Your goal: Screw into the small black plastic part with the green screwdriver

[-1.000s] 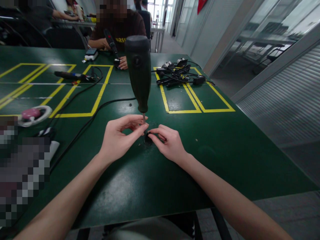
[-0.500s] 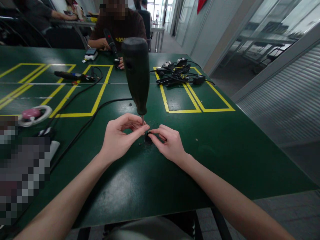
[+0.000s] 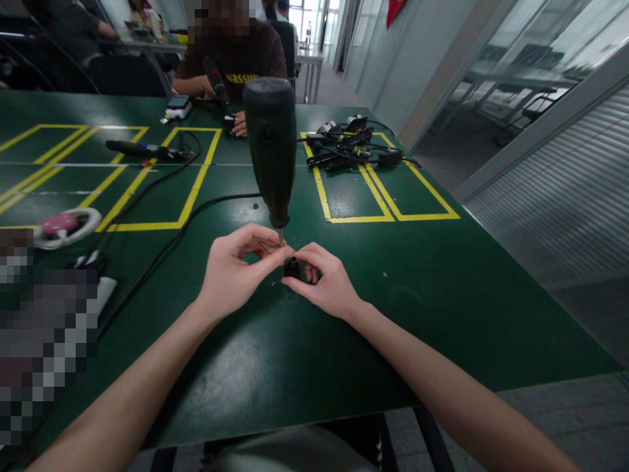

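A screwdriver [image 3: 271, 151] with a thick dark green handle and black cap stands upright, tip down. The fingertips of my left hand [image 3: 236, 265] are closed around its thin metal shaft, just below the handle. Under the tip sits a small black round part [image 3: 291, 266] with a short tube on top, resting on the table. My right hand [image 3: 324, 278] grips that part between thumb and forefinger from the right, its other fingers curled. The meeting point of tip and part is hidden by my left fingers. A tiny screw-like piece [image 3: 274, 284] lies just left of the part.
The green table [image 3: 442, 314] carries yellow tape outlines. Tangled black cables and adapters [image 3: 348, 144] lie at back right. A black corded tool [image 3: 145, 150] and a pink-and-white object [image 3: 61, 226] are on the left. A person [image 3: 236, 52] opposite holds a dark red-tipped tool.
My right hand has shifted its grip lower on the small black part, thumb now at its near side, exposing the tube. My left hand and the screwdriver have hardly moved.
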Motion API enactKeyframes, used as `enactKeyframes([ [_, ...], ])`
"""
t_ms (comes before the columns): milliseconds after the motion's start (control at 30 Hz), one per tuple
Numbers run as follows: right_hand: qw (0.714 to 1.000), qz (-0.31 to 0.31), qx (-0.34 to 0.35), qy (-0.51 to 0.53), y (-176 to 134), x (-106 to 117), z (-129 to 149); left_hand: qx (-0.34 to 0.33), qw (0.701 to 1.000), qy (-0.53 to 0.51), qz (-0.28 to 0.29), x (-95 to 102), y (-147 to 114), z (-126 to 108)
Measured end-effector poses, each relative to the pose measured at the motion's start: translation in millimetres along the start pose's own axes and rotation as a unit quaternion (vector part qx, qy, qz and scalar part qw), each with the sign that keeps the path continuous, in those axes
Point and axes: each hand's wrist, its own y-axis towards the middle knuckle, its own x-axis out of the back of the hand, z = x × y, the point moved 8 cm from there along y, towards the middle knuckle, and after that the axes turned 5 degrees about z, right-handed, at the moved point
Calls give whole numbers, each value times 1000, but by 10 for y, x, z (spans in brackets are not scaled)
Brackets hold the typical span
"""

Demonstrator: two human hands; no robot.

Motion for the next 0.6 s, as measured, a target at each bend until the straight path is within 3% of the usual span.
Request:
enactKeyframes([
  [333,996,22,-46,76,28,-42,-106,-10,999,30,-7,22,77,-37],
  [600,993,37,-69,86,32,-67,-159,-6,998,46,42,-25,164,-113],
])
